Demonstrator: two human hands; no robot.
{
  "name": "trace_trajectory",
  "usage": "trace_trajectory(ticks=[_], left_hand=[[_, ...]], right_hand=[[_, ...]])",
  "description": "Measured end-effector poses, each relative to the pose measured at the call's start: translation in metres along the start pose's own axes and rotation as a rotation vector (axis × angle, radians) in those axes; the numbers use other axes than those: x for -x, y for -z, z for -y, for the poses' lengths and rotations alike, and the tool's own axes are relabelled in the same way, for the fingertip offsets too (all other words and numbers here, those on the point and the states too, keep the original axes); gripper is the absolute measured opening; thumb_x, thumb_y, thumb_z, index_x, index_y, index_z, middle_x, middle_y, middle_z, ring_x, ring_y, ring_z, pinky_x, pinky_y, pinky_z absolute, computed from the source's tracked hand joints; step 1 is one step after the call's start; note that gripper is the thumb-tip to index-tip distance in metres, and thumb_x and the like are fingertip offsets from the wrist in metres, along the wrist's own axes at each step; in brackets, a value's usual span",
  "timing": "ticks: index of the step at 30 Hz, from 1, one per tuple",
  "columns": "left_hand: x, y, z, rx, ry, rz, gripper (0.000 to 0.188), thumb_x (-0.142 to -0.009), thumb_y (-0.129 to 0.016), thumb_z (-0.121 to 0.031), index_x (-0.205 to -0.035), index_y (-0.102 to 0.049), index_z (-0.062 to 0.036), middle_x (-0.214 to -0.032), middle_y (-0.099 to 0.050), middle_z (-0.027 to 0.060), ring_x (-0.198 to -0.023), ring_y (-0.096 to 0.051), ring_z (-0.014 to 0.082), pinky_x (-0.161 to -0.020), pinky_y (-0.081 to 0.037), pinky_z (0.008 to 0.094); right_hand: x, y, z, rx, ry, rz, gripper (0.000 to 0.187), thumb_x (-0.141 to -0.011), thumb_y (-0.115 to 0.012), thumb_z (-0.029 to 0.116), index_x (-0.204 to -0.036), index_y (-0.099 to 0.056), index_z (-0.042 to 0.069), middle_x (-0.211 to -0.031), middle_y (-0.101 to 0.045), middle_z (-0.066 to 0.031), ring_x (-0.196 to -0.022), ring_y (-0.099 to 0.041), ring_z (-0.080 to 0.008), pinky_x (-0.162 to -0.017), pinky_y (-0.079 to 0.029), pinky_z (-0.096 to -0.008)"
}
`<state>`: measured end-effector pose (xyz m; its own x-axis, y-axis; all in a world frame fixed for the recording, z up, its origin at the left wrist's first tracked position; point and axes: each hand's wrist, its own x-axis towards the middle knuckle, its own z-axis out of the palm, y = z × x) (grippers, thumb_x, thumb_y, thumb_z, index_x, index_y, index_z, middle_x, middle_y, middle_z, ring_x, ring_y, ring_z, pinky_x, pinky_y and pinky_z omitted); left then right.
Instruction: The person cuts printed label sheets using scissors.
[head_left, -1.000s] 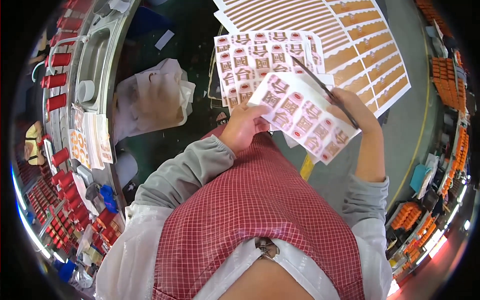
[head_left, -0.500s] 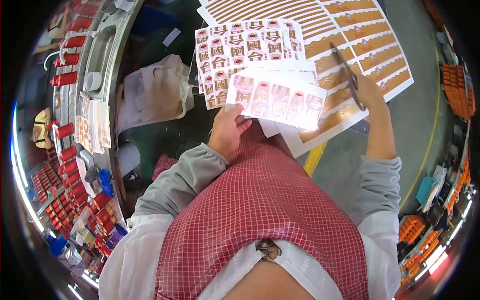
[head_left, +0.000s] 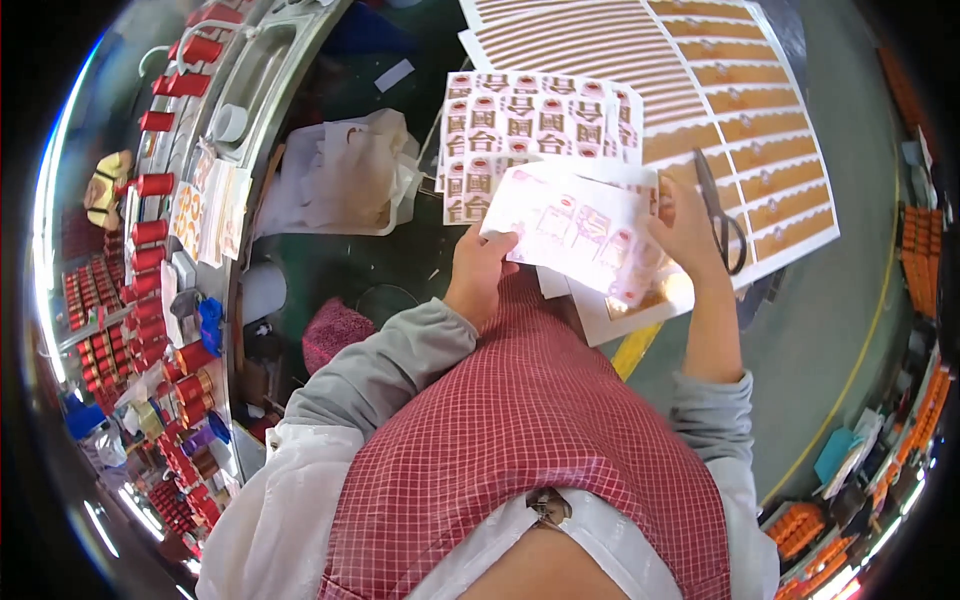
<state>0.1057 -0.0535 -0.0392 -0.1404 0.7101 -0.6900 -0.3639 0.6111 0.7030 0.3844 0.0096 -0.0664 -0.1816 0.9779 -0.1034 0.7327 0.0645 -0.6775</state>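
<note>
A small white printed sheet (head_left: pixel 560 228), with a row of bottle-like pink and gold figures washed out by glare, is held up in front of me. My left hand (head_left: pixel 482 268) pinches its lower left corner with the thumb on top. At its right edge, my right hand (head_left: pixel 685 225) has its fingers closed on the paper, which curves there. Dark scissors (head_left: pixel 717 208) lie on the large gold-printed sheets (head_left: pixel 770 125), just right of my right hand. Behind the held sheet is a stack of sheets (head_left: pixel 535 115) with repeated brown characters and red marks.
Left of the sheets stands a white bin (head_left: pixel 345 180) with pale scraps. Further left, a metal counter bears a sink (head_left: pixel 262 85), a white cup (head_left: pixel 230 122) and many red spools (head_left: pixel 155 185). A yellow line (head_left: pixel 640 352) crosses the floor; orange goods (head_left: pixel 925 250) line the right side.
My right hand has let go of the scissors and moved left to the held sheet's right edge. The view has shifted, so the surroundings sit lower and, in the upper part, further right.
</note>
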Motion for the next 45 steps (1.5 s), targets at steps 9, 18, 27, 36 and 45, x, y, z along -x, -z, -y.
trace_trajectory(ticks=[9,18,27,36,45], left_hand=[[-0.056,0.053,-0.031,-0.030,-0.091,0.040,0.030,-0.081,-0.058,-0.008,-0.108,-0.049,0.0016,-0.094,-0.060,0.0095,-0.077,-0.059,0.0159,-0.061,-0.050,0.0267],[-0.082,0.087,-0.047,-0.293,-0.269,0.129,0.057,-0.080,-0.061,-0.009,-0.126,-0.031,0.0054,-0.119,-0.041,0.0143,-0.102,-0.049,0.0201,-0.088,-0.040,0.0302],[-0.075,0.084,-0.051,0.091,-0.057,0.110,0.043,-0.081,-0.056,-0.004,-0.116,-0.035,0.0091,-0.105,-0.053,0.0182,-0.096,-0.056,0.0249,-0.082,-0.048,0.0362],[-0.062,0.089,-0.061,0.274,0.186,0.347,0.030,-0.088,-0.045,-0.009,-0.113,-0.044,0.0067,-0.111,-0.055,0.0171,-0.097,-0.058,0.0250,-0.081,-0.049,0.0362],[-0.056,0.079,-0.073,0.399,0.154,0.647,0.049,-0.094,-0.038,-0.033,-0.132,-0.033,-0.0029,-0.128,-0.045,0.0141,-0.114,-0.047,0.0260,-0.096,-0.039,0.0412]], right_hand=[[-0.020,-0.012,0.034,-0.162,-0.313,-0.113,0.047,-0.074,-0.062,0.020,-0.112,-0.050,-0.006,-0.092,-0.062,-0.0156,-0.078,-0.061,-0.0211,-0.072,-0.048,-0.0312],[-0.026,-0.030,0.044,-0.551,-0.465,-0.105,0.046,-0.079,-0.060,0.016,-0.115,-0.047,-0.009,-0.095,-0.058,-0.0133,-0.078,-0.058,-0.0142,-0.067,-0.050,-0.0256],[-0.034,-0.058,0.059,-0.642,-0.456,-0.075,0.038,-0.075,-0.067,0.017,-0.101,-0.053,-0.007,-0.086,-0.062,-0.0114,-0.070,-0.060,-0.0156,-0.060,-0.048,-0.0258],[-0.034,-0.043,0.073,-1.288,-0.555,0.120,0.036,-0.077,-0.063,0.005,-0.108,-0.046,-0.005,-0.097,-0.060,-0.0156,-0.078,-0.063,-0.0181,-0.066,-0.054,-0.0284],[-0.034,-0.037,0.051,-1.135,-0.536,-0.029,0.034,-0.076,-0.056,-0.006,-0.109,-0.046,-0.006,-0.095,-0.058,-0.0143,-0.078,-0.062,-0.0180,-0.068,-0.055,-0.0292]])
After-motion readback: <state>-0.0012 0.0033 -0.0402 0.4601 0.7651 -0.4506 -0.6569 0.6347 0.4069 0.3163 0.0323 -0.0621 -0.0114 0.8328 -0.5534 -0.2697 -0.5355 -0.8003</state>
